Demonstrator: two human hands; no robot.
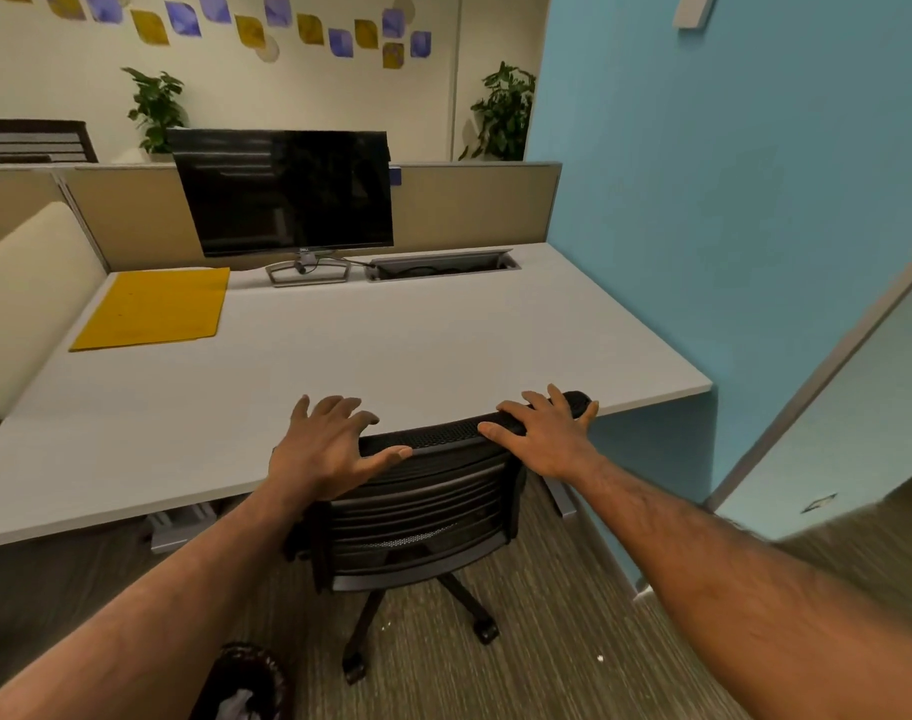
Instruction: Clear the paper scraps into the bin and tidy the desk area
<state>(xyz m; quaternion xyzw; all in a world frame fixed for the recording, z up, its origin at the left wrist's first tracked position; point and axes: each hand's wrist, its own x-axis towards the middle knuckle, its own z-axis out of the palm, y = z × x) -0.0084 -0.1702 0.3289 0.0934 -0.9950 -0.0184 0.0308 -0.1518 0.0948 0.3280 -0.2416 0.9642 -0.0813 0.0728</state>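
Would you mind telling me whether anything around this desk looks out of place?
Yes: a small white scrap lies on the carpet to the right of the chair base, and there is a fainter speck nearer it. The desk's cable hatch also stands open.

blue wall [703, 174] | cream wall [53, 85] | beige partition [469, 205] | striped carpet [547, 641] | left plant [155, 109] | right plant [503, 114]
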